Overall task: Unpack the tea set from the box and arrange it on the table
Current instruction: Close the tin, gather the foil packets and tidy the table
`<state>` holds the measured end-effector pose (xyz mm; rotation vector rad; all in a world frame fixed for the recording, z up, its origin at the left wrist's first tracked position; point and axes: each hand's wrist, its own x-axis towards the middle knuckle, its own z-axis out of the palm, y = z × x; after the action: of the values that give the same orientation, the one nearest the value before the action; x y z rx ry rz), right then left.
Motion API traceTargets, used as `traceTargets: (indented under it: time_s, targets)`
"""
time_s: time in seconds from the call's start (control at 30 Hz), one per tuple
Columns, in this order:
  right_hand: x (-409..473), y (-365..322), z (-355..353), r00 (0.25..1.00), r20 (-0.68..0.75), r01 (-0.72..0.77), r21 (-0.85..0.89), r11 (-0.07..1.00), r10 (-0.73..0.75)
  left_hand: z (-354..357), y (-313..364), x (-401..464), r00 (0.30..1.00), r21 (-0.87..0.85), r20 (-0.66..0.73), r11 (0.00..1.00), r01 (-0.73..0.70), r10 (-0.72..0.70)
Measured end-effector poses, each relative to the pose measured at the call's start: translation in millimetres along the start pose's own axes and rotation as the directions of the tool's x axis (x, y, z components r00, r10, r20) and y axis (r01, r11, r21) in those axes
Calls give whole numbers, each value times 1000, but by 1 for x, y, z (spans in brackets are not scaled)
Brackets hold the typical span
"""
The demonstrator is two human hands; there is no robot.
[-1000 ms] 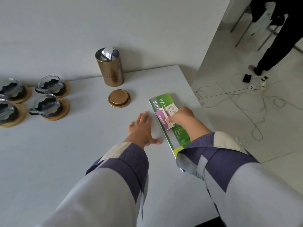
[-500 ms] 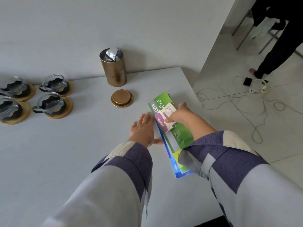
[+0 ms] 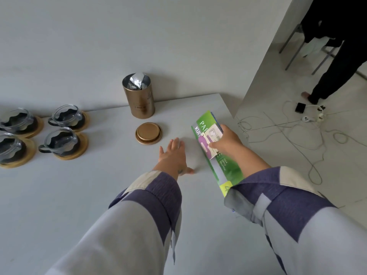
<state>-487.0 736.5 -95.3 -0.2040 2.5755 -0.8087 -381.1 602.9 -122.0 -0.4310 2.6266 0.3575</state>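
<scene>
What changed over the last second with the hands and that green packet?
The right hand has lifted the green packet by its far end, tilting it off the table. The left hand stays flat and open beside it. Tin, lid and cups unchanged.

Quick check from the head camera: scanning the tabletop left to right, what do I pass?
Glass cups on wooden coasters → gold tea tin, open with a foil bag inside → its gold lid lying on the table → left hand flat on the table → green packet under the right hand.
</scene>
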Motion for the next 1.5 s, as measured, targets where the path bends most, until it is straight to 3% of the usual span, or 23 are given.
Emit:
traceTargets:
  time_s: [0.1,0.2,0.5,0.63,0.77,0.97,1.1,1.5]
  targets:
    - [24,-5,-10,999,45,13,276,961,-27,-14,-2,22,1000,15,-22,1000,-9,9]
    - [51,-21,-14,993,103,12,430,903,-63,-22,-2,41,1000,-14,-15,1000,-23,22]
    - [131,-55,9,985,152,-17,550,835,-80,-21,-6,59,999,-15,40,1000,-20,20]
    - [143,-55,26,989,138,-18,443,896,-49,-22,-5,63,999,-11,48,1000,-11,12]
    - [147,-54,36,1000,6,-11,165,986,10,-22,-5,66,998,14,55,1000,-11,11]
    - [124,-56,55,974,-205,86,-71,994,-99,-22,-6,68,998,40,59,999,-11,9]
    - [112,-56,67,959,-248,79,-234,969,-138,-21,-6,67,999,53,50,999,-8,5]
    - [112,-66,68,964,-231,64,-277,959,-131,-19,-8,70,999,22,47,1000,-2,1]
